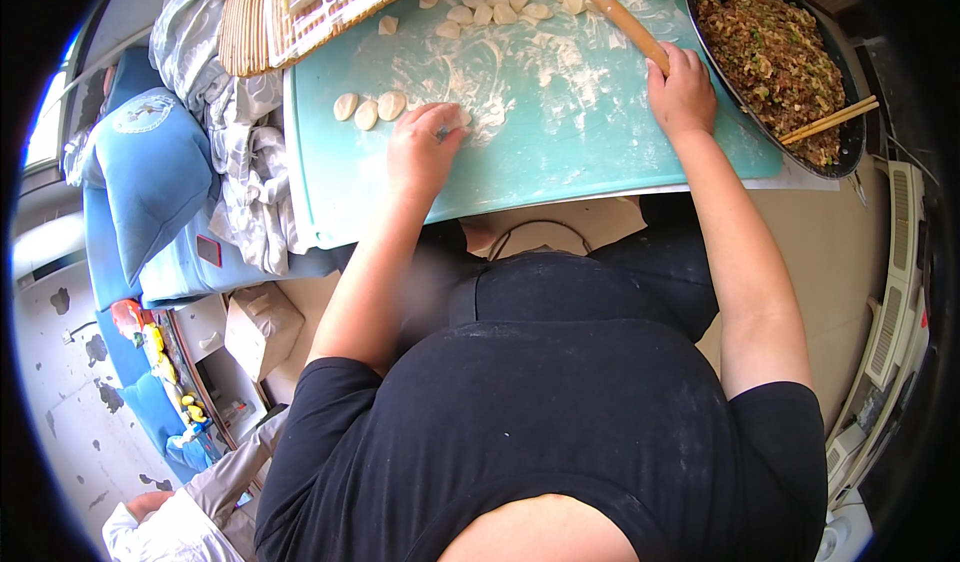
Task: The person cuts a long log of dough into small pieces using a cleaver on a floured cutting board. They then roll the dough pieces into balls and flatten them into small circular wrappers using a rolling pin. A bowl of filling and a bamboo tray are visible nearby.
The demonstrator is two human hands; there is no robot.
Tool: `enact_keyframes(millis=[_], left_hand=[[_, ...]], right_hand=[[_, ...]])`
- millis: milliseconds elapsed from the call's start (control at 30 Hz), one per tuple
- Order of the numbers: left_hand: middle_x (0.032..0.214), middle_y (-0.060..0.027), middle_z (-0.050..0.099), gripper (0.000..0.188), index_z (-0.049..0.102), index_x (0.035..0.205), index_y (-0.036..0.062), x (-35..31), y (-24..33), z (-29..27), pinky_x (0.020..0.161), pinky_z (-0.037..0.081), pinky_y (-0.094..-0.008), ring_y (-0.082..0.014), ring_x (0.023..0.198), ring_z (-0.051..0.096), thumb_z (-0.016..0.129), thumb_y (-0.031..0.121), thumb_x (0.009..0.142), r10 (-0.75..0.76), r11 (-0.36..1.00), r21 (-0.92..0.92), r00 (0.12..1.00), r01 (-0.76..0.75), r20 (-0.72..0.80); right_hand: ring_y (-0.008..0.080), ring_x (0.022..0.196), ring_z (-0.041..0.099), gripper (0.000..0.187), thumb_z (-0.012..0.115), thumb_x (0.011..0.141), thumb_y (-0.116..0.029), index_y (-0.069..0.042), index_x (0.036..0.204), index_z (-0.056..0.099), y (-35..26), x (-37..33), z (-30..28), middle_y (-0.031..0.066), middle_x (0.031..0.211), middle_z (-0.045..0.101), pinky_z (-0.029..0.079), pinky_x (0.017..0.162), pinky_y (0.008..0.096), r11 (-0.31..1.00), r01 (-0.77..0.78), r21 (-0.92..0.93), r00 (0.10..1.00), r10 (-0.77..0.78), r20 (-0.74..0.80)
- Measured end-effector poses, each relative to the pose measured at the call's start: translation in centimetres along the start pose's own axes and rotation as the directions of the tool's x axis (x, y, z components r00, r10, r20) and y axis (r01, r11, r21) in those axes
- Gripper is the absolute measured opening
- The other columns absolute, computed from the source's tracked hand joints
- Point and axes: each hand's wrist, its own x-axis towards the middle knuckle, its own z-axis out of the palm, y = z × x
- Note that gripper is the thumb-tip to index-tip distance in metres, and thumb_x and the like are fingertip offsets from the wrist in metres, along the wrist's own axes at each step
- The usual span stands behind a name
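My right hand (684,94) grips the near end of a wooden rolling pin (615,20), which slants away to the upper left over the floured teal board (560,157). My left hand (424,154) is low on the board with its fingers curled, pinching a small pale dough piece (461,118); the fingers partly hide it. Just left of that hand sit three flattened dough pieces, the closest a dough round (392,105). Farther back lies a cluster of dough pieces (484,12), several of them dusted with flour.
At right stands a dark pan (733,99) of minced filling (768,47) with chopsticks (830,120) resting in it. A woven tray (250,27) holding shaped dumplings is at the far left. Beside the board are crumpled grey cloth (262,197) and a blue cushion (152,167). Another person's sleeve (165,537) shows lower left.
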Motion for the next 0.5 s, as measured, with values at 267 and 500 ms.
enact_keyframes(millis=[267,500], left_hand=[[0.097,-0.0092,0.060,0.023,0.066,0.094,0.0101,0.3,0.8,0.6,0.078,0.048,-0.0359,-0.0291,0.091,0.057,0.069,0.014,0.071,-0.088,0.994,-0.067,0.996,0.089,0.017],[0.099,-0.0098,0.060,0.023,0.065,0.094,0.0093,0.7,0.9,0.3,0.078,0.048,-0.0363,-0.0301,0.091,0.057,0.068,0.012,0.072,0.019,0.998,0.053,1.000,-0.020,0.020]], right_hand=[[0.0290,0.101,0.053,0.031,0.056,0.086,-0.028,-0.014,0.113,0.057,0.1,-0.1,0.1,0.0073,0.106,0.057,0.046,0.084,0.0406,1.000,0.007,0.011,1.000,-0.007,-0.002],[0.0295,0.098,0.054,0.030,0.057,0.085,-0.028,-0.014,0.112,0.057,0.0,0.0,0.0,0.0075,0.103,0.057,0.046,0.083,0.0410,1.000,0.023,0.013,1.000,-0.023,-0.014]])
